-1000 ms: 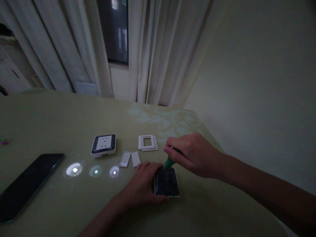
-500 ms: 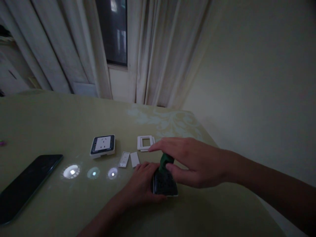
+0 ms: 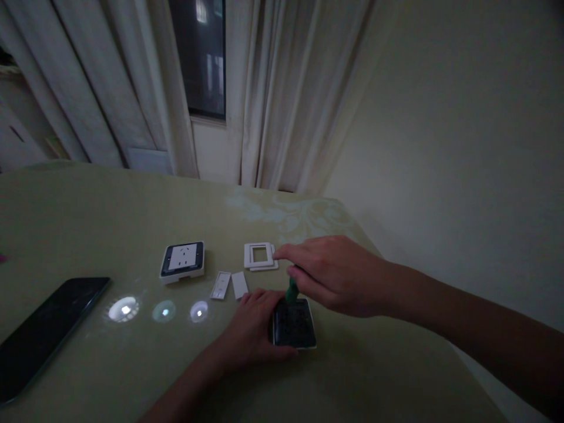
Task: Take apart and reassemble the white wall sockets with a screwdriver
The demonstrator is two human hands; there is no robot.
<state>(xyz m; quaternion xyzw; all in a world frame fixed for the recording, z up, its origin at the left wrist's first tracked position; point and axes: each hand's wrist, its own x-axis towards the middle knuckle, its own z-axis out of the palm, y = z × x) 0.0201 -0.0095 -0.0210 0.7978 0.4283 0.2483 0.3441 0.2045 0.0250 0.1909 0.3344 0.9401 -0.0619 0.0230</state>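
dark-faced square unit [image 3: 294,326] lay on the table [image 3: 361,364] | my left hand [image 3: 254,325] clasped its left side between thumb and fingers | my right hand [image 3: 337,275] pinched the green handle [image 3: 291,292] at the unit's far edge, forefinger out | a slanting push could have skidded it into my left fingertips [image 3: 277,295]

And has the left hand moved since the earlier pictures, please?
No: against the white-faced socket, the left hand shows no clear shift.

Two bare hands [image 3: 337,275], bare wrists [image 3: 390,289] and forearms [image 3: 467,320], finer details too dim to tell
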